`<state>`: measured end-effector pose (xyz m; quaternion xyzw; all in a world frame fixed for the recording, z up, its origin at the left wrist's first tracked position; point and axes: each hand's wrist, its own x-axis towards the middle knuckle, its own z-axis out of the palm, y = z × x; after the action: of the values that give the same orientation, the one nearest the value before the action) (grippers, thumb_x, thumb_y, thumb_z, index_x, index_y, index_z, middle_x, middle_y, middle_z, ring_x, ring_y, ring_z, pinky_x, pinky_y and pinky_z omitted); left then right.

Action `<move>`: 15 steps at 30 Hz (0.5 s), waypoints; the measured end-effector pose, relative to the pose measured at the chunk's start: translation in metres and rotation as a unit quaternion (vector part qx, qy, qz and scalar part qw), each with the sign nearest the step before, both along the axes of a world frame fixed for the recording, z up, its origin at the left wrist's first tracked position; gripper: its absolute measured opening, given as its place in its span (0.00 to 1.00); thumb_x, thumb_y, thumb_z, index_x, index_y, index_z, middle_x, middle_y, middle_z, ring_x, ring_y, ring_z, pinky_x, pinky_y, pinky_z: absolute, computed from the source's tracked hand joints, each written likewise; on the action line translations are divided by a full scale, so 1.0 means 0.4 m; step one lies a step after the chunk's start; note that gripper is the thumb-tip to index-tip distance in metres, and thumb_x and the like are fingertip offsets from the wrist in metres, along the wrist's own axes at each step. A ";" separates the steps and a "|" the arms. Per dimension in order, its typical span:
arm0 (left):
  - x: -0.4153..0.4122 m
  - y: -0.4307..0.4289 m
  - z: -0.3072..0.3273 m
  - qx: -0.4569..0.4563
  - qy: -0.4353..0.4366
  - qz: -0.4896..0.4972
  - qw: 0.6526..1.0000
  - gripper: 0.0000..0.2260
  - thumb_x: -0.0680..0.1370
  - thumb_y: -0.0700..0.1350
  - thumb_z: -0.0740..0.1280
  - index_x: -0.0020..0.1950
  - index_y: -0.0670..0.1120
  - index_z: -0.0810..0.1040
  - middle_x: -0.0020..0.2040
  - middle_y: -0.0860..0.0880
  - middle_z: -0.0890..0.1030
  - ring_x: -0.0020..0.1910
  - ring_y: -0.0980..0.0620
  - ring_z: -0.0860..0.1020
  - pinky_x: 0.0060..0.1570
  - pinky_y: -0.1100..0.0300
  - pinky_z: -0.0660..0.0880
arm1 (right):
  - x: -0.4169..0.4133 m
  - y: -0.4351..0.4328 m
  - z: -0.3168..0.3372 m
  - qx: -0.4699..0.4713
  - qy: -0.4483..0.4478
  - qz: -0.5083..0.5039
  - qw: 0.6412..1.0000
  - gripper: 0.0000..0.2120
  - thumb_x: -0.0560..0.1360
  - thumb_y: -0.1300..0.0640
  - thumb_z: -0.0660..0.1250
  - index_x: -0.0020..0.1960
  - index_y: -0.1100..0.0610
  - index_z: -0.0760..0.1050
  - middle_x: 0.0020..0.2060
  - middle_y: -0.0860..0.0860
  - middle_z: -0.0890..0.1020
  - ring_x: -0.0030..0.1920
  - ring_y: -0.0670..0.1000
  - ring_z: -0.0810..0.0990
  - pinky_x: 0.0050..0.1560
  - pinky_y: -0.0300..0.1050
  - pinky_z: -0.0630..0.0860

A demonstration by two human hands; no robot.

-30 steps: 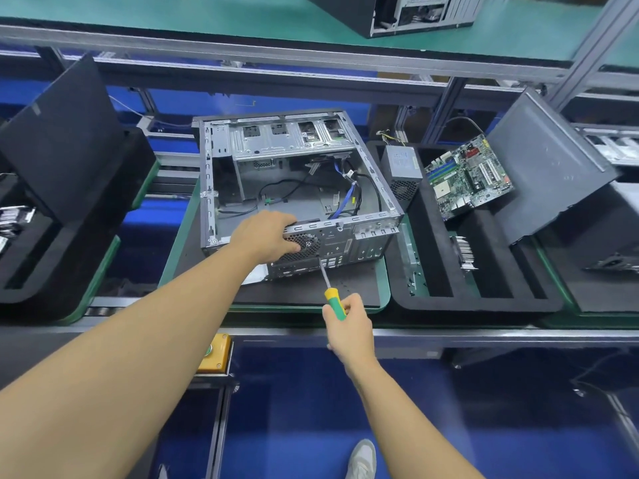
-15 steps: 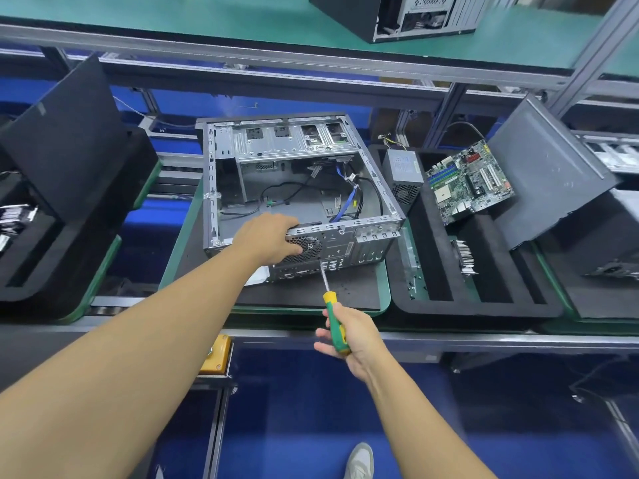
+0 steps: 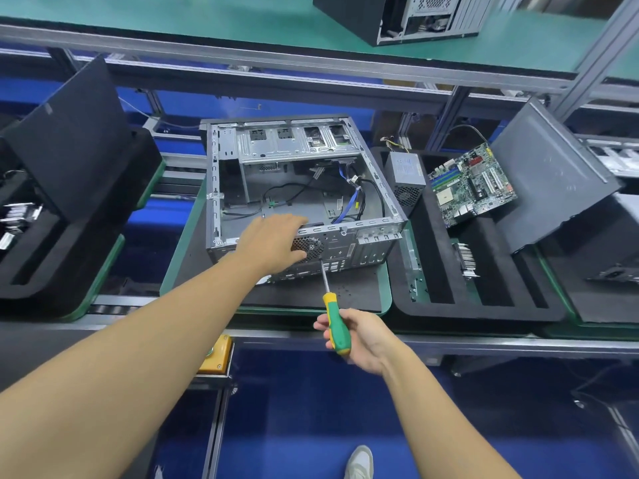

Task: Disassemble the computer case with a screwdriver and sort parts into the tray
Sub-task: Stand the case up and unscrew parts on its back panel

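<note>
The open grey computer case (image 3: pixel 297 167) lies on its side on a green-edged pallet (image 3: pixel 383 292), with loose cables inside. My left hand (image 3: pixel 273 242) grips the near rear panel of the case, over the round fan grille. My right hand (image 3: pixel 359 335) holds a screwdriver (image 3: pixel 333 314) by its green and yellow handle, and the shaft tip touches the rear panel just under the grille. The black foam tray (image 3: pixel 484 305) to the right holds a power supply (image 3: pixel 404 178), a motherboard (image 3: pixel 472 183), a small card and a grey side panel (image 3: pixel 553 174).
A second black foam tray (image 3: pixel 52 257) with a dark panel leaning in it stands at the left. Another computer case (image 3: pixel 408 15) sits on the green upper shelf. An orange button box (image 3: pixel 214 354) hangs under the conveyor's front rail.
My right hand has rolled round the screwdriver handle, palm now turned more to the left, with the tip staying on the rear panel. My left hand stays on the case.
</note>
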<state>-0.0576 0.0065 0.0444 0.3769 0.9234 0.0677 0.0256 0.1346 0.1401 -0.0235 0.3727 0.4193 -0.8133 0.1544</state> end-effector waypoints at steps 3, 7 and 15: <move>0.065 -0.021 -0.007 0.200 0.173 -0.103 0.959 0.13 0.75 0.42 0.70 0.59 0.44 0.80 0.56 0.46 0.79 0.55 0.43 0.77 0.51 0.48 0.71 | 0.005 -0.001 -0.006 0.020 0.013 -0.008 1.000 0.17 0.86 0.56 0.55 0.60 0.67 0.78 0.49 0.58 0.84 0.37 0.50 0.79 0.36 0.43 0.79; 0.178 -0.015 -0.071 0.182 -0.079 -0.046 0.979 0.03 0.75 0.42 0.64 0.46 0.47 0.77 0.42 0.51 0.79 0.41 0.47 0.77 0.41 0.52 0.77 | 0.000 -0.023 -0.025 0.099 0.021 -0.026 0.995 0.11 0.83 0.57 0.63 0.54 0.65 0.79 0.44 0.55 0.84 0.35 0.52 0.78 0.32 0.42 0.77; 0.283 0.065 -0.172 0.290 -0.667 0.315 0.610 0.12 0.75 0.50 0.75 0.48 0.42 0.83 0.35 0.48 0.84 0.30 0.54 0.81 0.34 0.59 0.79 | -0.006 -0.055 -0.022 0.348 -0.028 -0.005 0.937 0.05 0.75 0.57 0.69 0.49 0.57 0.76 0.41 0.53 0.81 0.38 0.50 0.77 0.30 0.40 0.70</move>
<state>0.0558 0.0326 -0.0243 -0.0986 0.6450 0.5688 0.5007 0.1323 0.1182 -0.0322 0.4285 0.6697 -0.6062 0.0223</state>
